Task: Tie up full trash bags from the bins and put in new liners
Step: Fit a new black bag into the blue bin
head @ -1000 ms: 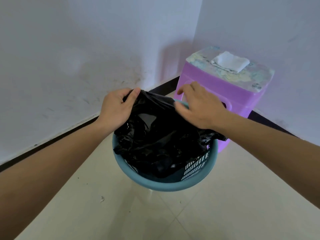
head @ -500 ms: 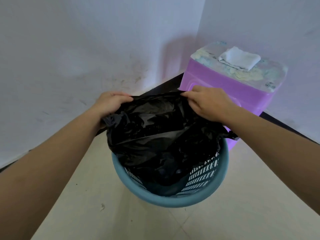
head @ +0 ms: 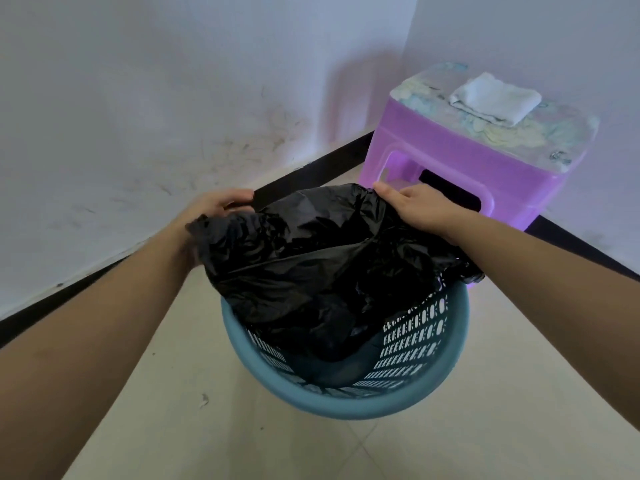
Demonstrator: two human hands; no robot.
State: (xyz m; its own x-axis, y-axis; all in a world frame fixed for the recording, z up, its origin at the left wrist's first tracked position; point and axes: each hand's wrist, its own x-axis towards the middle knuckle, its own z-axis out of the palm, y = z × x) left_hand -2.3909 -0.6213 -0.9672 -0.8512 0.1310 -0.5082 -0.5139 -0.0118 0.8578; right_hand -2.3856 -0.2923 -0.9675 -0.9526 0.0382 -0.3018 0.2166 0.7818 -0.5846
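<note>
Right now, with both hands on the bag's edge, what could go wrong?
1. The black bag is pulled taut between the left hand and right hand; the thin film might tear.
2. Its lower part sits in the blue bin; the bin may lift or tip with it.

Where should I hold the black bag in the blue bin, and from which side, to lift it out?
Grip the bag by its gathered upper edge, from above, one hand at each end, as the left hand and right hand do now. That edge stands clear of the bin rim; the slack body below sits deep inside, probably harder to grasp.
</note>
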